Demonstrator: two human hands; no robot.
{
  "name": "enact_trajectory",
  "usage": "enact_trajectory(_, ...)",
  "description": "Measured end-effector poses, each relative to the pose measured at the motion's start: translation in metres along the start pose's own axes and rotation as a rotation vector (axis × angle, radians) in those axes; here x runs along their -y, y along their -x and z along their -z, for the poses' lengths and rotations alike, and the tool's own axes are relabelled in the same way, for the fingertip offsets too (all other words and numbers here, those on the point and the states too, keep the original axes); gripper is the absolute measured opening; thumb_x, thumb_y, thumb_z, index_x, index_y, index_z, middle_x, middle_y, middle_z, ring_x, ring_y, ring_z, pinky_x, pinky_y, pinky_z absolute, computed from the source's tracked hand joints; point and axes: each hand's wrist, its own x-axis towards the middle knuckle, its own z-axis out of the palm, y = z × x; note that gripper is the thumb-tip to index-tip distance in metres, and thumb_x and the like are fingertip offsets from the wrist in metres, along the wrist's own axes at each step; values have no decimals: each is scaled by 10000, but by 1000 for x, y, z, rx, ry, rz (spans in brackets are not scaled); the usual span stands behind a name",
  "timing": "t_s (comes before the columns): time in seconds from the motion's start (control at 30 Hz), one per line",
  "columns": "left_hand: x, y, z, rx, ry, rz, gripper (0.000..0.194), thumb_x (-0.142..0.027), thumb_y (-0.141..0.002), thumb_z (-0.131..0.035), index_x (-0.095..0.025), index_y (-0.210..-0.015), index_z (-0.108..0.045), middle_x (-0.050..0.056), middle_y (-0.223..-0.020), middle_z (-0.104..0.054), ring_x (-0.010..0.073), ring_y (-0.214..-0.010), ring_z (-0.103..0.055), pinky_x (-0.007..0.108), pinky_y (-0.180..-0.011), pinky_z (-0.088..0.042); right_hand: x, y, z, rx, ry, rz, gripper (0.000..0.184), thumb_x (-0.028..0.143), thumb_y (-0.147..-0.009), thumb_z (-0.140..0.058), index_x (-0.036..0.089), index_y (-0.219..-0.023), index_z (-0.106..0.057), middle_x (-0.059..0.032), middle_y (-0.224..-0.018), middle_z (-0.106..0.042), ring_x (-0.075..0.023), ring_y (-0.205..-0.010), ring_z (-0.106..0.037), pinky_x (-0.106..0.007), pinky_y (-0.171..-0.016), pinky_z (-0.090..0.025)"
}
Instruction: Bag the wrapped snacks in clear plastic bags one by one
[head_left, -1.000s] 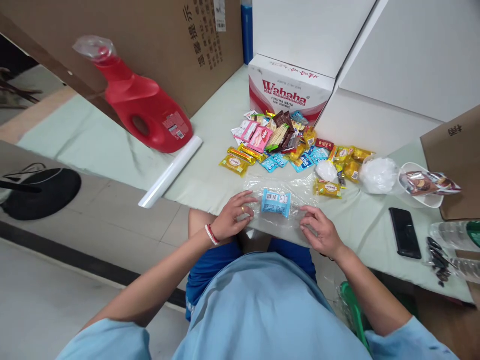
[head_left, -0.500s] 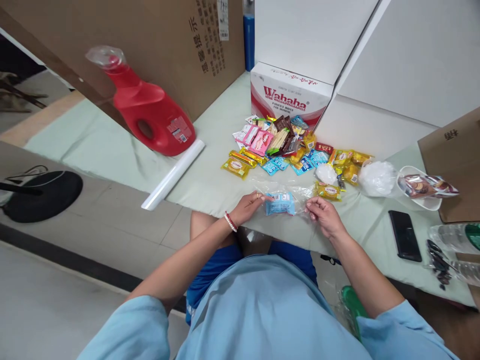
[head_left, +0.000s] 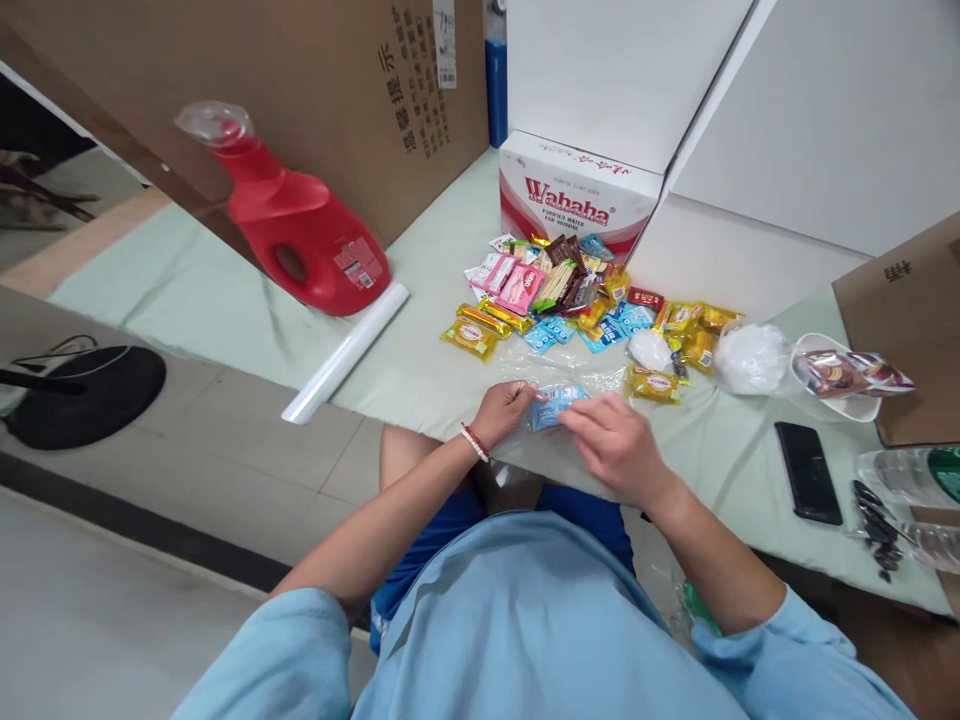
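A light-blue snack packet (head_left: 553,408) lies on thin clear plastic film (head_left: 596,374) at the table's near edge. Pinched at the packet's left end is my left hand (head_left: 504,412), its thumb and fingertips closed on the film. My right hand (head_left: 616,448), slightly blurred, reaches over the packet's right end with its fingers drawn together; it seems to grip the film's edge, though the fingertips partly cover it. A yellow snack packet (head_left: 652,384) lies just beyond my right hand. Farther back is a heap of mixed wrapped snacks (head_left: 555,285).
A red jug (head_left: 307,235) and a white roll (head_left: 345,352) are on the left. Behind the snacks stands a Wahaba-style printed carton (head_left: 574,195). To the right are crumpled clear plastic (head_left: 751,358), a white tray (head_left: 862,408), a black phone (head_left: 808,472) and plastic bottles (head_left: 904,475).
My right hand has moved left and inward, from beside the packet to over its right end. My left hand has stayed at the left end, its wrist turned slightly.
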Motion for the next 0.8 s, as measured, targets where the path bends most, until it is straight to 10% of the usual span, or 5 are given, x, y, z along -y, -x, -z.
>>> enact_trajectory(0.13,6,1,4,-22,-63,-38,508,-590,-965,-445,-201,-677,-596,10,-725,-706,150,-696,-593,262,-663,-433,-15,-15,-27,211,7,36,349,255,-1032,-497,274,-1309,-709,-84,-1337,-686,-269,-1089,-597,-433,-947,-504)
enact_trajectory(0.3,14,-5,27,-79,-425,-44,509,-553,-952,-503,-218,-578,-421,-30,-527,-445,133,-553,-417,276,-591,-270,-51,-14,-51,110,-234,75,323,268,-1053,-492,255,-1281,-720,-101,-1302,-712,-232,-1183,-649,-425,-979,-489)
enact_trajectory(0.53,-12,-20,61,-308,-868,-47,392,-463,-999,-499,-217,-698,-544,64,-711,-612,237,-722,-573,340,-683,-306,-53,-4,-66,-32,-419,53,281,319,-1045,-540,253,-1240,-731,-107,-1277,-719,-218,-1169,-670,-419,-1011,-510)
enact_trajectory(0.63,-30,2,47,-538,-878,-308,334,-388,-1023,-463,-205,-779,-599,110,-856,-667,266,-868,-605,386,-783,-355,-53,-1,-71,-59,-490,12,271,316,-1032,-561,265,-1237,-732,-97,-1279,-715,-215,-1176,-665,-419,-1033,-513)
enact_trajectory(0.8,-34,37,-11,-203,-831,-609,193,-271,-1011,-508,-220,-1047,-691,81,-1054,-742,222,-992,-652,396,-864,-385,-53,-1,-72,-44,-583,-50,292,317,-1031,-535,266,-1238,-734,-91,-1286,-716,-219,-1229,-644,-431,-1093,-477)
